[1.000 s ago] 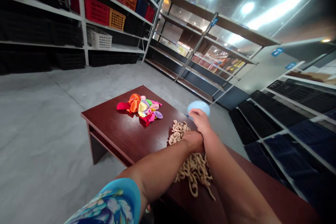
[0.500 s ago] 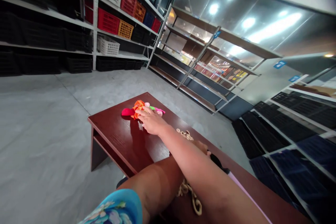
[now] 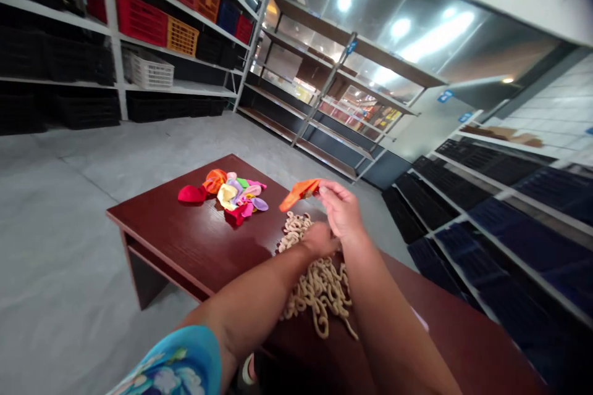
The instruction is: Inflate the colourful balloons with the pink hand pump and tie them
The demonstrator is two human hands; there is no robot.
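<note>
My right hand [image 3: 341,210] is raised above the dark red table [image 3: 194,247] and pinches a flat orange balloon [image 3: 300,192] by one end. My left hand [image 3: 320,239] rests closed on a heap of beige chain links [image 3: 319,287], partly hidden behind my right wrist; what its fingers hold cannot be seen. A pile of limp balloons [image 3: 229,194] in red, orange, yellow, pink and purple lies at the far end of the table, left of the orange balloon.
Metal shelving [image 3: 115,31] with red, orange, white and black crates lines the left wall. Empty shelves [image 3: 352,68] stand behind the table, and low racks [image 3: 486,197] with dark bins run along the right. Grey concrete floor [image 3: 55,222] surrounds the table.
My right hand let go of a blue balloon, reached to the balloon pile, then drew back to the right holding an orange balloon. The left hand stayed on the chain heap.
</note>
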